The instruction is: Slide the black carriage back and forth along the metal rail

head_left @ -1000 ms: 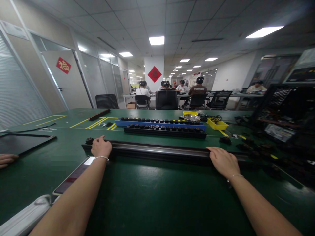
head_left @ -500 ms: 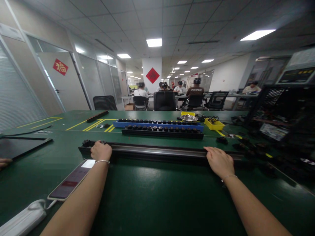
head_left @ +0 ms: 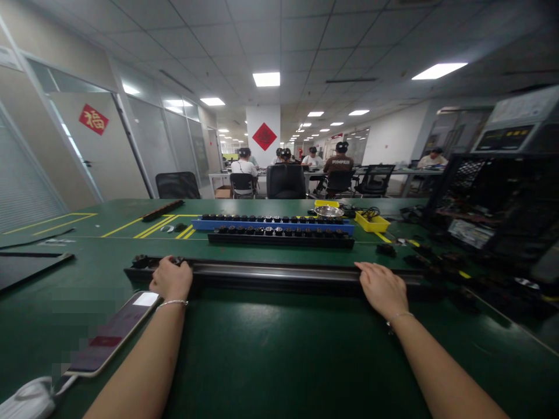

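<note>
A long black rail (head_left: 279, 274) lies crosswise on the green table in front of me. My left hand (head_left: 172, 279) is closed near its left end, fingers bent around a small black part (head_left: 178, 260) that they partly hide. Another small black part (head_left: 140, 261) sits in the rail just left of that hand. Toward the rail's right end, my right hand (head_left: 384, 288) grips the rail, fingers together over its top edge; the thumb is hidden. Beside my left forearm lies a phone (head_left: 105, 340) with its screen lit.
Beyond the rail stand a blue rail (head_left: 279, 226) and a shorter black rail (head_left: 282, 239), both lined with small black parts. A yellow bin (head_left: 372, 222), a metal bowl (head_left: 329, 212) and dark loose parts (head_left: 449, 265) lie to the right. Several people sit at far desks.
My view has turned slightly, so the scene sits further left. Both hands keep their places on the rail. A person's hand at the left edge has gone out of view.
</note>
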Tool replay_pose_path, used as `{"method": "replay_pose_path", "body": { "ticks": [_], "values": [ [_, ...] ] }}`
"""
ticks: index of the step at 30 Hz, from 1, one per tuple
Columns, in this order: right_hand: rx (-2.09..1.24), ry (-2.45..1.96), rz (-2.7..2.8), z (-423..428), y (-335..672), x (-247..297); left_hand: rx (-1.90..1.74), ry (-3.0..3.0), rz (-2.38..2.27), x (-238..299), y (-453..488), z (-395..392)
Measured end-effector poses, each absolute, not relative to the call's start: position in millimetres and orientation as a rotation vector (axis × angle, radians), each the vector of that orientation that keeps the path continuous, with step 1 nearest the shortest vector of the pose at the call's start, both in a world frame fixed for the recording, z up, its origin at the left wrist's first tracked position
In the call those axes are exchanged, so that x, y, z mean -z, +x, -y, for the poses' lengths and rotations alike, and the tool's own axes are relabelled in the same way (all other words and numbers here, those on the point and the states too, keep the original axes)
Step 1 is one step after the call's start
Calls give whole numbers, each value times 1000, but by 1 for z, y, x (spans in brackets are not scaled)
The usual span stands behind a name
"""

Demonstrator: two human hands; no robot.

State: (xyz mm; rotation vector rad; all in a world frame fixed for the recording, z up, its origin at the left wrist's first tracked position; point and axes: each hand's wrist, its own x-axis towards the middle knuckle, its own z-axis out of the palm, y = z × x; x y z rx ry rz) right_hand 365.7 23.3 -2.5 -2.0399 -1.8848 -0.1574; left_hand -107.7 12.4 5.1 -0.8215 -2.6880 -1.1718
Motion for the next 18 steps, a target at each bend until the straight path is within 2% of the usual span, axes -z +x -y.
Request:
{"method": "replay_pose_path", "body": {
  "ticks": [18],
  "values": [
    [193, -2020, 1877, -23, 364, 4, 1034, -1009, 2562, 1, -102, -12]
  ]
}}
